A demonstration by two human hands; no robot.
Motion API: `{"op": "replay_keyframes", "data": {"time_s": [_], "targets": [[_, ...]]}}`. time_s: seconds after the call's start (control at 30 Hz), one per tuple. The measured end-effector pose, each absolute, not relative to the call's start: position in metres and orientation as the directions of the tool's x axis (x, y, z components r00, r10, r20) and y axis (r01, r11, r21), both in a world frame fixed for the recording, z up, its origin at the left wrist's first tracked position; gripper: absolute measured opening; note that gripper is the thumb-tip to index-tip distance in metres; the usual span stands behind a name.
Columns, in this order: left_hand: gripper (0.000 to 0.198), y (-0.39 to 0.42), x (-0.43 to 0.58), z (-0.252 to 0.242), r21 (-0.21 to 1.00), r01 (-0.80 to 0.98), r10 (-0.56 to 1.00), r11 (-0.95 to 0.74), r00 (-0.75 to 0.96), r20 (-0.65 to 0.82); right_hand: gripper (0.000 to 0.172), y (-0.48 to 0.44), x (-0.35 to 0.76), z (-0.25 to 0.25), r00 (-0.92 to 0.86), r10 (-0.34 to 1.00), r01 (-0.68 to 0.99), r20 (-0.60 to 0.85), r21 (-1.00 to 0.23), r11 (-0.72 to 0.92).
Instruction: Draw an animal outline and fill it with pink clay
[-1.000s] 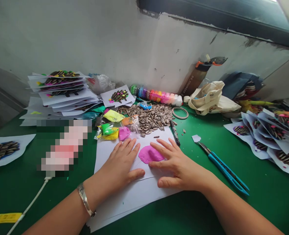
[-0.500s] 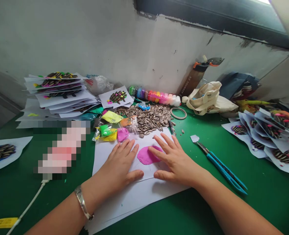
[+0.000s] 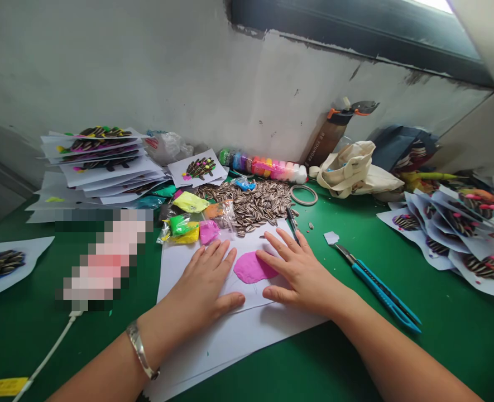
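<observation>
- Well, the work in hand looks like settling a flat patch of pink clay [image 3: 253, 267] on a sheet of white paper [image 3: 255, 240], and it lies near the middle of that sheet, between both hands.
- The left hand [image 3: 198, 287] lies flat and open on the paper, just beside the clay, with a metal bangle [image 3: 140, 349] at the wrist.
- The right hand [image 3: 301, 276] is also open, palm down, fingers spread, with its fingertips at the clay's right edge. Neither hand grips anything.
- More paper [image 3: 230, 352] lies under the sheet, on a green counter [image 3: 439, 346].
- Striped sunflower seeds [image 3: 247, 206] sit in a heap just past the sheet, beside small bags of colored clay [image 3: 182, 226].
- Seed-covered paper cards [image 3: 104, 162] are stacked to the left, and more [image 3: 451, 234] lie to the right, near a blue craft knife [image 3: 380, 290].
- The next move seems to call for lifting the hands to see the clay's surface.
- The palms hide part of the sheet, faint marks below the clay are hard to make out, and a pixelated patch [image 3: 104, 257] hides whatever lies left of the sheet.
</observation>
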State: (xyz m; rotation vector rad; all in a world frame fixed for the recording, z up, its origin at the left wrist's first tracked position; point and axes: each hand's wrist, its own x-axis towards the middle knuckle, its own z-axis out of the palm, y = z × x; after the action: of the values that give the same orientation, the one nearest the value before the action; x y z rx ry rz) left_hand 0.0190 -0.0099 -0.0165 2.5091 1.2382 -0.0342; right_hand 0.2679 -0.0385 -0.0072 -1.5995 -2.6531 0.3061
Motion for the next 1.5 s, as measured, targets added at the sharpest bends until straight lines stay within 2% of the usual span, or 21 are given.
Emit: {"op": "replay_keyframes", "data": {"time_s": [0.17, 0.33, 0.57, 0.8, 0.93, 1.03, 1.1, 1.23, 1.3, 1.5], "targets": [[0.077, -0.010, 0.017, -0.020, 0.298, 0.769, 0.768, -0.566, 0.623, -0.148, 0.073, -0.037, 0.280, -0.006, -0.396, 0.917, 0.903, -0.052, -0.202, 0.378], [0.077, -0.009, 0.016, -0.021, 0.303, 0.762, 0.763, -0.573, 0.630, -0.142, 0.068, -0.037, 0.284, -0.006, -0.414, 0.909, 0.896, -0.046, -0.192, 0.399], [0.079, -0.010, 0.019, -0.016, 0.270, 0.785, 0.762, -0.558, 0.613, -0.210, 0.060, -0.036, 0.279, -0.006, -0.443, 0.894, 0.890, -0.063, -0.149, 0.430], [0.078, -0.009, 0.018, -0.018, 0.293, 0.775, 0.764, -0.560, 0.620, -0.177, 0.057, -0.033, 0.287, -0.007, -0.372, 0.927, 0.884, -0.047, -0.324, 0.338], [0.077, -0.009, 0.018, -0.017, 0.295, 0.773, 0.762, -0.561, 0.622, -0.181, 0.050, -0.034, 0.285, -0.008, -0.421, 0.907, 0.882, -0.028, -0.244, 0.402], [0.078, -0.008, 0.019, -0.016, 0.285, 0.788, 0.765, -0.547, 0.608, -0.213, 0.042, -0.035, 0.283, -0.010, -0.465, 0.885, 0.869, 0.021, -0.180, 0.461], [0.078, -0.008, 0.020, -0.015, 0.276, 0.796, 0.767, -0.539, 0.600, -0.230, 0.040, -0.034, 0.283, -0.014, -0.461, 0.884, 0.864, 0.074, -0.190, 0.466], [0.078, -0.008, 0.020, -0.015, 0.270, 0.798, 0.762, -0.539, 0.599, -0.246, 0.030, -0.024, 0.281, -0.021, -0.330, 0.903, 0.858, 0.275, -0.312, 0.409], [0.078, -0.008, 0.019, -0.016, 0.264, 0.794, 0.761, -0.548, 0.604, -0.238, 0.028, -0.014, 0.277, -0.022, -0.251, 0.914, 0.859, 0.319, -0.361, 0.362], [0.078, -0.008, 0.019, -0.019, 0.223, 0.788, 0.764, -0.573, 0.613, -0.203, 0.022, 0.016, 0.259, -0.019, -0.333, 0.925, 0.898, 0.185, -0.236, 0.370]]}}
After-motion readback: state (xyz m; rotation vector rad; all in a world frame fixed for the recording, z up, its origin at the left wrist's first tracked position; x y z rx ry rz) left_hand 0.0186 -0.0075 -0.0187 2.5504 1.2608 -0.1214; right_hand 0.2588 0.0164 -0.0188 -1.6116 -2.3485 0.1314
